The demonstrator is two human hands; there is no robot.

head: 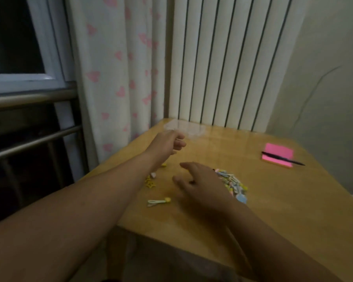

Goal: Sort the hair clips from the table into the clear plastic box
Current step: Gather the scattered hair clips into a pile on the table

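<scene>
1. Nearest, a lone pale hair clip (158, 202) lies on the wooden surface (273, 210), apart from the rest and easy to take singly.
2. The right hand (200, 186) hovers with its fingers loosely spread and holds nothing. It is just beside the pile of clips (234, 185), likely poised for the next pick.
3. A few yellow clips (150, 182) lie beside the left forearm.
4. The left hand (166, 144) is stretched far out with curled fingers; I cannot tell whether it pinches a clip.
5. Just beyond it, the clear plastic box (186, 130) is only a blurred pale patch near the far corner, which probably explains the reach.
6. A pink notepad (277, 154) with a pen (283, 159) on it lies well apart, out of the sorting.
</scene>
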